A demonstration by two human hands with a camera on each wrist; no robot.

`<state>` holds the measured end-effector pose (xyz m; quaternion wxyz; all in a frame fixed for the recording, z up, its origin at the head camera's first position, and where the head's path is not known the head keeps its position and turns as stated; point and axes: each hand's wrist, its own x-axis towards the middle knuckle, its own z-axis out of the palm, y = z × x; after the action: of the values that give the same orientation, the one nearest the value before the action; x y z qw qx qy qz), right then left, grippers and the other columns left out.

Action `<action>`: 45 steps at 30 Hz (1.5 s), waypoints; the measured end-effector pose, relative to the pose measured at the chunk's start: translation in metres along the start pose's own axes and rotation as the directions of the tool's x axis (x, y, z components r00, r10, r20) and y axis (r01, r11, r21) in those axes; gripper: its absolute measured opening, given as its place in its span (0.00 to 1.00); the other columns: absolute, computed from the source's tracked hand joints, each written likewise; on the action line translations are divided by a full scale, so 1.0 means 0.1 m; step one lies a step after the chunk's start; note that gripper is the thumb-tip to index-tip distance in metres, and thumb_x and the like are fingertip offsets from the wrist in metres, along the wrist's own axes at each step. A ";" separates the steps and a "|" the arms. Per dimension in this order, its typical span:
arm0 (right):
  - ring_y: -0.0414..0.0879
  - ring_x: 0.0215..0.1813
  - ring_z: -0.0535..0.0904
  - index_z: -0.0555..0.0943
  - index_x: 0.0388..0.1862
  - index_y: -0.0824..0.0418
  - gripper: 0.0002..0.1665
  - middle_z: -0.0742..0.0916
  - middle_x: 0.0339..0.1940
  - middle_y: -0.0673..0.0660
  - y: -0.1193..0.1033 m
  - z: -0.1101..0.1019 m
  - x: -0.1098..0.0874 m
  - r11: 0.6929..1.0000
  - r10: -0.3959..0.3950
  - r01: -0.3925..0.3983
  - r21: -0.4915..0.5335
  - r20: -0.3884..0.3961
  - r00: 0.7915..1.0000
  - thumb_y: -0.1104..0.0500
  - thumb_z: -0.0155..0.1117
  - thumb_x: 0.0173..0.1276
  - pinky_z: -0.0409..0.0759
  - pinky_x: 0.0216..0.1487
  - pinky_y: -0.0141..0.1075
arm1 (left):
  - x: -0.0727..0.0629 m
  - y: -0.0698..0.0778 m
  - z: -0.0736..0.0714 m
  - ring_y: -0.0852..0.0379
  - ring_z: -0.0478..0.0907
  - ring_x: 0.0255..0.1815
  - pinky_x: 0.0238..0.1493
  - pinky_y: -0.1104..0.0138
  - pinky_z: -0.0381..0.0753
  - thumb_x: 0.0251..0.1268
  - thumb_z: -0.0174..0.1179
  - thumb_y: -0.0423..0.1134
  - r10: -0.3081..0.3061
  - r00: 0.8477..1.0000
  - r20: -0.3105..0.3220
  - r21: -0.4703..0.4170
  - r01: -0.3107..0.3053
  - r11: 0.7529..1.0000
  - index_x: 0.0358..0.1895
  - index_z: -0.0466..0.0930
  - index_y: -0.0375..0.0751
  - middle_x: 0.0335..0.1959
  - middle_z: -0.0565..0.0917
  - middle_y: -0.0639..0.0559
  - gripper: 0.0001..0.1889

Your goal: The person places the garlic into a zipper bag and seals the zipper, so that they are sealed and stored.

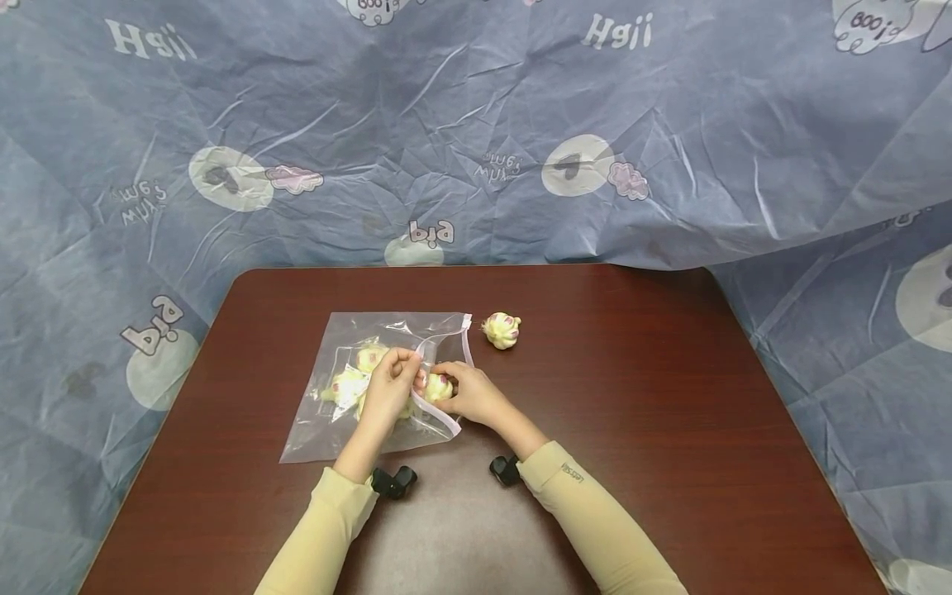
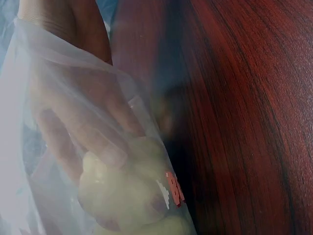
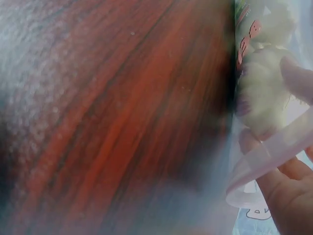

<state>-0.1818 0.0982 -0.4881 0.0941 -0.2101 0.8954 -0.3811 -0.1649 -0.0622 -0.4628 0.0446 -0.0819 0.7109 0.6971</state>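
A clear zip bag with a pale slider strip lies on the table, its mouth facing right. Several garlic bulbs show through the plastic, whitish with purple patches. My left hand pinches the upper layer of the bag at its mouth and covers part of the bulbs behind it. Within the mouth, my right hand grips a garlic bulb between thumb and fingers. Through the plastic, the left wrist view shows fingers on a bulb. In the right wrist view, the pale strip crosses in front of fingers.
One more garlic bulb sits on the brown wooden table, beyond the bag's upper right corner. A blue printed cloth hangs behind the table and along its sides. Black wrist cameras are strapped at both cuffs.
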 end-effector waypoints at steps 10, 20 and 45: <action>0.55 0.58 0.82 0.77 0.62 0.64 0.35 0.82 0.57 0.63 0.04 -0.03 -0.04 0.978 0.049 -0.051 0.204 0.017 0.999 0.64 0.78 0.55 0.82 0.58 0.41 | 0.00 0.02 -0.01 0.63 0.77 0.23 0.27 0.76 0.80 0.74 0.54 0.36 -0.008 1.000 -0.014 0.005 0.008 1.000 0.46 0.74 0.31 0.25 0.80 0.53 0.09; 0.55 0.59 0.82 0.80 0.57 0.65 0.26 0.84 0.57 0.60 0.05 -0.25 -0.10 0.949 0.104 -0.068 0.309 -0.101 0.989 0.60 0.74 0.60 0.83 0.58 0.40 | 0.01 0.02 -0.03 0.63 0.76 0.22 0.27 0.75 0.81 0.74 0.53 0.36 -0.008 1.000 -0.025 -0.002 0.008 1.000 0.45 0.74 0.31 0.25 0.80 0.52 0.09; 0.58 0.58 0.82 0.79 0.57 0.68 0.23 0.82 0.57 0.64 0.53 -0.81 -0.15 0.950 0.226 -0.128 0.284 -0.348 0.910 0.64 0.70 0.64 0.83 0.57 0.42 | 0.04 0.01 -0.04 0.64 0.76 0.21 0.25 0.76 0.79 0.74 0.54 0.34 0.011 1.000 -0.030 -0.023 -0.012 1.000 0.44 0.74 0.29 0.24 0.79 0.54 0.08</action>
<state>-0.2115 0.1899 -0.4698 -0.0191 -0.0366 0.8558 -0.5157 -0.1689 -0.0669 -0.4623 0.0293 -0.0886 0.7037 0.7044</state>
